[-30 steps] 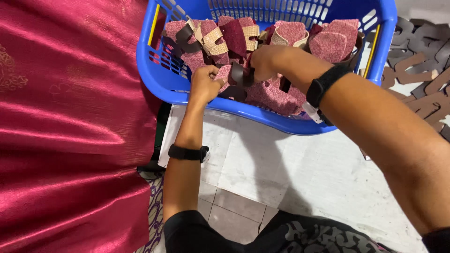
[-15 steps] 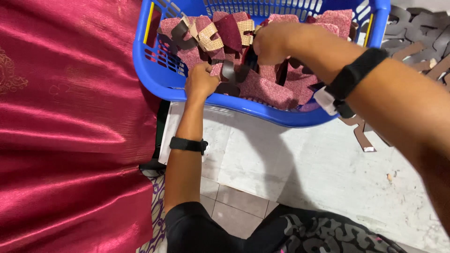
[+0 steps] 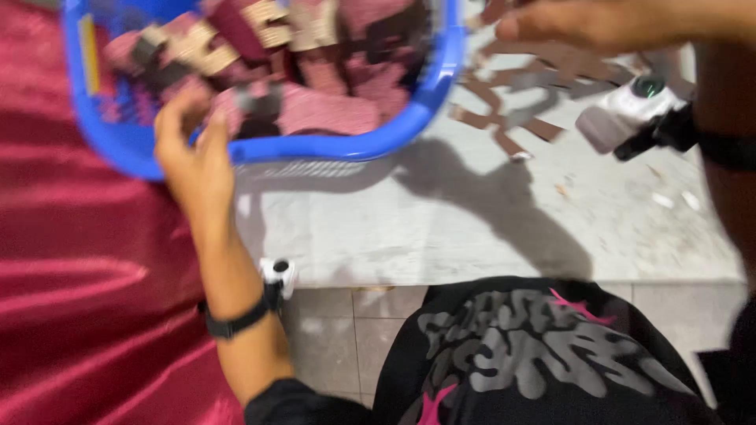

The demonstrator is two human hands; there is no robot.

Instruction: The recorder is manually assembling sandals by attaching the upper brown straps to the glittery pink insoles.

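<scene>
Blue basket (image 3: 331,145) of maroon cut pieces (image 3: 331,110) under your hands.
Your left hand (image 3: 193,153) grips its rim; your right hand (image 3: 598,24) hovers flat, holding nothing, above dark cutouts (image 3: 520,102).

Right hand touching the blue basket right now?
Apart. In the head view the right hand is off to the side of the blue basket, above the brown cut pieces, with bare slab showing between hand and basket rim.

Pale stone slab (image 3: 472,228), tiled floor (image 3: 339,346), red satin cloth (image 3: 87,299) left.
</scene>
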